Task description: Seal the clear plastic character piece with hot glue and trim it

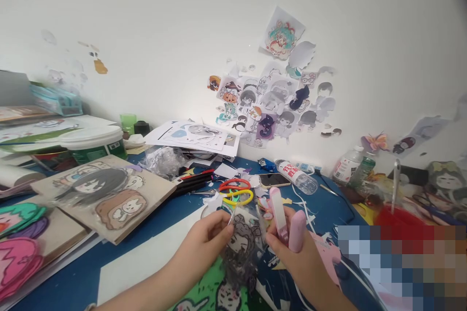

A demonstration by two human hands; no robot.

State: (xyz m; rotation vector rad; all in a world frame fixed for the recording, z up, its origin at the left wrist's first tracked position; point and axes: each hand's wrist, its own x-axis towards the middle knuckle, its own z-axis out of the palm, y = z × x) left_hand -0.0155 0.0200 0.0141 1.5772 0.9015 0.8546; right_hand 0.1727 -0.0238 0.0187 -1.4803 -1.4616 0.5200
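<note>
We pinch the clear-wrapped cartoon cutout (242,248) between the fingertips of our left hand (204,248) and our right hand (301,260), whose fingers also close around a pink two-armed tool (288,221) rising just above that grip.

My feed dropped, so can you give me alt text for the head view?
The left hand pinches a clear-wrapped cartoon cutout while the right hand grips a pink tool beside it, above a cluttered blue table. Stickers cover the white wall.

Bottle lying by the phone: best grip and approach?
Grip the bottle across its labelled mid-body, from straight above: it lies on its side on the blue table, flank up, and a phone close beside it likely crowds a side approach.
</note>
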